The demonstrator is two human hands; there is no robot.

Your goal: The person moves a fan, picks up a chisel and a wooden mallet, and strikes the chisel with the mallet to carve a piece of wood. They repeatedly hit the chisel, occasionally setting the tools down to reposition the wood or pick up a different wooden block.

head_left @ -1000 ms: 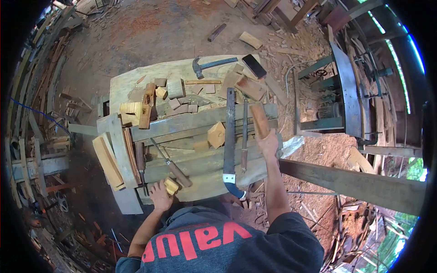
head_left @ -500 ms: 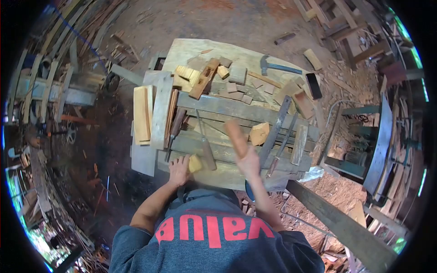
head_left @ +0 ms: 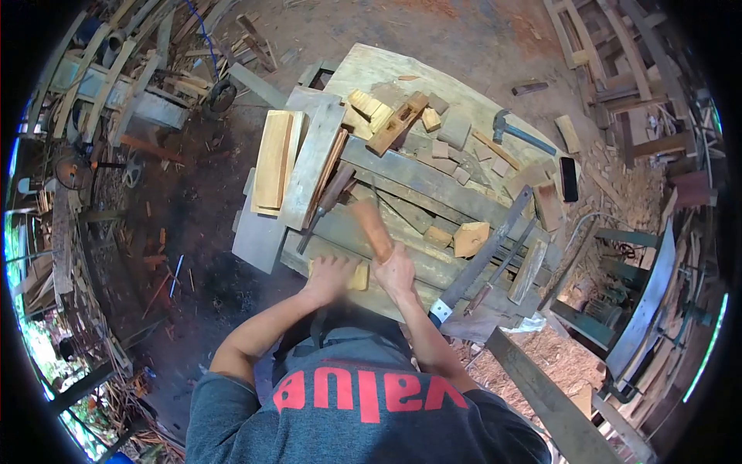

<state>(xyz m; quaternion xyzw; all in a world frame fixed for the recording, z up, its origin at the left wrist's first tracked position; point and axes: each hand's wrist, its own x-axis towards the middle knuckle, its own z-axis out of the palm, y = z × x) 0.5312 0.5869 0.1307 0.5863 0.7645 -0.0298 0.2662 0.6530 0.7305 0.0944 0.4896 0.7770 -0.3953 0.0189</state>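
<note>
My right hand (head_left: 396, 272) is closed around the lower end of a thick reddish-brown piece of wood (head_left: 372, 229), which looks like a wooden mallet and points away from me. Close by on the left, my left hand (head_left: 332, 279) grips a small yellow wood block (head_left: 359, 276) at the bench's near edge. Part of that block is hidden under the fingers. A wooden-handled tool (head_left: 337, 188) lies beyond my left hand. Right of the mallet sit a pale angular wood block (head_left: 471, 240) and a handsaw (head_left: 483, 249).
On the workbench (head_left: 376, 63) lie a wooden hand plane (head_left: 398, 124), a hammer (head_left: 523, 134), a phone (head_left: 569, 179) and several offcuts. Boards (head_left: 272, 164) are stacked on the left. A long beam (head_left: 545, 394) juts out at the near right, above wood shavings (head_left: 533, 363).
My left hand has moved right, with its fingers now over the yellow block. My right hand has shifted left with the mallet, bringing the hands closer together. The view has turned.
</note>
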